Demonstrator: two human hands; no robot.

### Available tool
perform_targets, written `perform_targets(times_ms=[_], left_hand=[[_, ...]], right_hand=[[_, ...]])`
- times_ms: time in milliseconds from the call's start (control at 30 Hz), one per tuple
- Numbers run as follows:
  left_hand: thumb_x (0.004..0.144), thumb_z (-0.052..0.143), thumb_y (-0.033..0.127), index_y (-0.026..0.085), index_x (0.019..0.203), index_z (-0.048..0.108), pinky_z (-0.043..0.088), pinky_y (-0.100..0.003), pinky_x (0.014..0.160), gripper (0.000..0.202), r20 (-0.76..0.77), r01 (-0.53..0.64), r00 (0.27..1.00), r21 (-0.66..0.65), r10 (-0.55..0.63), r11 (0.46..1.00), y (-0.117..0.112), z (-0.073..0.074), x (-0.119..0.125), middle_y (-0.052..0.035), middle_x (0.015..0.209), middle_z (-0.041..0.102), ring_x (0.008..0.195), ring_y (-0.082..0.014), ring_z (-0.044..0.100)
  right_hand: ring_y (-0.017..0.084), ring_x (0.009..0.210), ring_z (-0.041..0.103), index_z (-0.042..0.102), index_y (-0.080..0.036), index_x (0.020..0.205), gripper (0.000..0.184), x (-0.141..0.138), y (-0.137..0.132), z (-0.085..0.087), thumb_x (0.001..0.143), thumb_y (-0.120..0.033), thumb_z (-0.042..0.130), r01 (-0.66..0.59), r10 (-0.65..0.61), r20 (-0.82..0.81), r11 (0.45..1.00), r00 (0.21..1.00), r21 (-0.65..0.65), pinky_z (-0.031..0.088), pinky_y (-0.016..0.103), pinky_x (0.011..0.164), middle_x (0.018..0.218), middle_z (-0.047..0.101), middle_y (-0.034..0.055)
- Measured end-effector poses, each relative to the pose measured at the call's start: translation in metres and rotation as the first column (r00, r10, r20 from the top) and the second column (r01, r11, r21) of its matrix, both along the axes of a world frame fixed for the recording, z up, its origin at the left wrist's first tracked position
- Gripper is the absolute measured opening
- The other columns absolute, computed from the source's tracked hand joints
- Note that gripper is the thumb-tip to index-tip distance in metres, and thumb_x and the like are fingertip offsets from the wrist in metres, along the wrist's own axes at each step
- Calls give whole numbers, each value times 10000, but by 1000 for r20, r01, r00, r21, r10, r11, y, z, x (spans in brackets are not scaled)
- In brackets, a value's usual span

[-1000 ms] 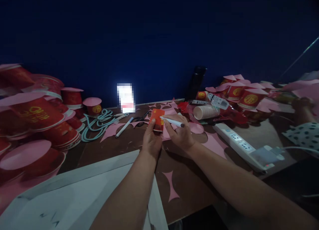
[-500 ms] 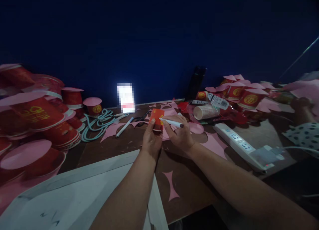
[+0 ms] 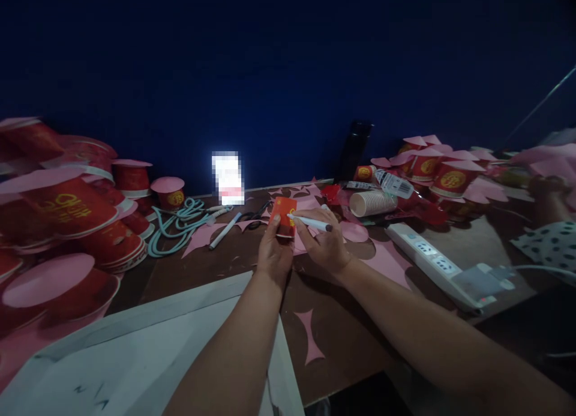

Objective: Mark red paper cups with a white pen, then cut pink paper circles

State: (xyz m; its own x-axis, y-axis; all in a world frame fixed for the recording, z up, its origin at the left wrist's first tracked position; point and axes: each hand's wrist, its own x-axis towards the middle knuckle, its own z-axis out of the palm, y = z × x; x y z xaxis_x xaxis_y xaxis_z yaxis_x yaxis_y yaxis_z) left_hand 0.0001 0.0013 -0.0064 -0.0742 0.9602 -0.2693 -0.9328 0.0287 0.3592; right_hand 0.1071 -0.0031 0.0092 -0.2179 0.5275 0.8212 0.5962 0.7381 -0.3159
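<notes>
My left hand (image 3: 272, 253) grips a small red paper cup (image 3: 283, 215) and presses it mouth-down on pink paper (image 3: 308, 207) in the middle of the brown table (image 3: 216, 266). My right hand (image 3: 324, 243) is closed round a white pen (image 3: 310, 222). The pen's tip touches the cup's right side near its base.
Stacks of red cups with pink lids (image 3: 63, 209) crowd the left. More capped cups (image 3: 432, 164) sit at the back right. A white power strip (image 3: 438, 265), a teal cable (image 3: 177, 224), scissors (image 3: 254, 215), a spare pen (image 3: 224, 231), pink scraps (image 3: 310, 335), a white board (image 3: 148, 356). Another person's arm (image 3: 546, 224) at right.
</notes>
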Motion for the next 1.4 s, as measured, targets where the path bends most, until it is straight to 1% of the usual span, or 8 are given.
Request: perform_targets(times_ms=[133, 267, 467, 567, 833, 1100, 1233, 1400], left_hand=[[788, 596, 175, 161, 887, 655, 514, -255, 809, 116, -2, 21, 1000, 45, -21, 999, -1, 4, 1, -38, 827, 715, 796, -140, 670], [771, 613, 176, 141, 900, 650, 523, -255, 734, 139, 4, 7, 1000, -28, -7, 1000, 0, 7, 3, -39, 802, 711, 715, -135, 663], [760, 620, 188, 152, 894, 642, 505, -249, 583, 141, -38, 39, 998, -96, -43, 995, -4, 10, 5, -28, 734, 694, 606, -135, 634], [765, 609, 187, 142, 913, 644, 511, -259, 587, 159, -47, 68, 996, -78, -72, 995, -7, 11, 4, -46, 769, 704, 638, -151, 645], [813, 600, 255, 149, 1027, 638, 528, -259, 737, 241, -55, 105, 993, 32, -103, 994, -9, 12, 15, -62, 916, 714, 764, -145, 664], [714, 679, 120, 189, 1084, 631, 512, -278, 803, 380, -191, 92, 978, 29, -85, 995, -9, 2, 22, -40, 892, 715, 774, -148, 668], [718, 668, 102, 184, 1039, 641, 516, -236, 725, 332, -185, 32, 982, -44, -40, 998, -6, 2, 18, -24, 816, 710, 688, -118, 651], [724, 666, 144, 173, 986, 646, 496, -276, 848, 265, -180, 84, 980, 19, -79, 996, -2, -4, 15, -46, 887, 705, 844, -148, 658]], right_hand=[[167, 832, 651, 616, -211, 1052, 204, 0, 4, 1, 885, -253, 509, -70, 42, -276, 993, 960, -94, 517, 337, 789, 963, 688, 57], [132, 719, 653, 597, -220, 996, 202, 1, 19, -1, 864, -350, 517, -262, -15, -672, 914, 740, -309, 536, 297, 696, 928, 674, 28], [146, 805, 652, 567, -262, 995, 319, -2, 32, -13, 773, -487, 612, -649, -76, -827, 581, 557, -491, 534, 295, 700, 961, 670, 4], [139, 749, 639, 561, -255, 991, 349, -6, 31, -16, 741, -480, 653, -717, -89, -862, 517, 499, -468, 535, 295, 676, 900, 667, 0], [125, 745, 612, 581, -221, 931, 311, -8, 32, -13, 723, -438, 661, -615, -144, -866, 649, 478, -448, 527, 284, 730, 836, 642, -13], [160, 859, 619, 599, -231, 1019, 328, -5, 33, -22, 782, -458, 598, -392, -110, -709, 770, 696, -504, 531, 304, 762, 947, 651, 25], [171, 885, 629, 569, -245, 1164, 355, 4, 33, -21, 858, -420, 526, -256, -66, -629, 877, 775, -408, 520, 353, 818, 1045, 648, 50], [198, 992, 592, 575, -278, 1205, 322, 12, 16, -2, 899, -334, 493, -117, 26, -401, 972, 916, -204, 475, 381, 903, 1119, 638, 55]])
